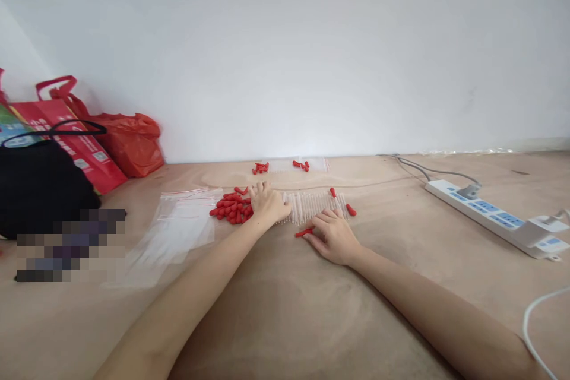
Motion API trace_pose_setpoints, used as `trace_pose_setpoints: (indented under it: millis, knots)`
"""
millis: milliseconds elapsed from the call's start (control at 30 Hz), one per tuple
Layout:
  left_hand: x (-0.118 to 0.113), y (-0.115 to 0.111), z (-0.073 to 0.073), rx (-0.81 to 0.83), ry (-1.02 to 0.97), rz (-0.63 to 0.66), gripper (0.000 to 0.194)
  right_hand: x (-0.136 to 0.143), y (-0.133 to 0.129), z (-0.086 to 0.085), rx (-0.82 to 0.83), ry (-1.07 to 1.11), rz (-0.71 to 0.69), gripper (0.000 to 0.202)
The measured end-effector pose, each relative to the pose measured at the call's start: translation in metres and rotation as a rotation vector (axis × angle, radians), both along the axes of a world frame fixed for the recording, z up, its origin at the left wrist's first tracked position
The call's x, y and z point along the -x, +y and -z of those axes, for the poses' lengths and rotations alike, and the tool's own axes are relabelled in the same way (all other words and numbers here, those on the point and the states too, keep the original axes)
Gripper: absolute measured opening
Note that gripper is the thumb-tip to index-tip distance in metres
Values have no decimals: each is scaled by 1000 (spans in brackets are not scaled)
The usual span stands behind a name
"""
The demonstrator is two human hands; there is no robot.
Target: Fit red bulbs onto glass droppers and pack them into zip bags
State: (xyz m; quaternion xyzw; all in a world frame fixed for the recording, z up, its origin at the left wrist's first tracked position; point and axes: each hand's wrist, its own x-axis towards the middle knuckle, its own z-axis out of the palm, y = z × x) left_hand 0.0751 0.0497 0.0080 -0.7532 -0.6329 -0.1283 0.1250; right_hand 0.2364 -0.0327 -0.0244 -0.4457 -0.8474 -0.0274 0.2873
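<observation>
A heap of red rubber dropper bulbs (pixel 231 209) lies on the table, left of a row of thin clear dropper tubes (pixel 305 206) set side by side. My left hand (pixel 267 202) is over the gap between heap and tubes, its thumb apart from the bent fingers; nothing shows in it. Its fingertips reach the heap's right edge. At the near side of the tubes, my right hand (pixel 335 238) has its thumb and fingers closed on one red dropper bulb (pixel 303 232), which points left. Two loose bulbs, one a red bulb (pixel 351 210), rest by the row's right end.
Clear zip bags (pixel 182 225) lie left of the heap. Behind, another clear bag (pixel 285 164) has small red bulbs on and beside it. A white power strip (pixel 490 214) with cables is at right. Red bags (pixel 133 142) and a black bag (pixel 44 190) stand at left.
</observation>
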Motion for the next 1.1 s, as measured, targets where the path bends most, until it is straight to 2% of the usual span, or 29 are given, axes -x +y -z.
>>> trace_pose_setpoints:
  millis: [233,400,500,533,633,733,867,967,1100]
  knots:
    - [-1,0,-4,-7,-7,23,27,-1,3,2,27,27,-69,17]
    - [17,-15,-16,-61,-39,119,21,-2,3,3,0,72,-109,16]
    - [37,-30,-18,-72,-61,256,14,-2,4,4,26,136,-133,16]
    - [43,-35,-16,-92,-92,364,12,-2,4,4,43,163,-150,17]
    - [60,-48,-3,-179,-173,589,13,-2,4,5,81,226,-191,18]
    - [68,-57,14,-215,-233,737,16,-2,3,4,98,240,-176,17]
    - [69,-61,25,-196,-342,736,15,0,1,4,61,268,-152,25]
    - [68,-60,26,-148,-363,714,22,4,-1,5,36,304,-150,30]
    - [66,-61,23,-105,-327,713,19,9,-2,6,83,396,-126,22]
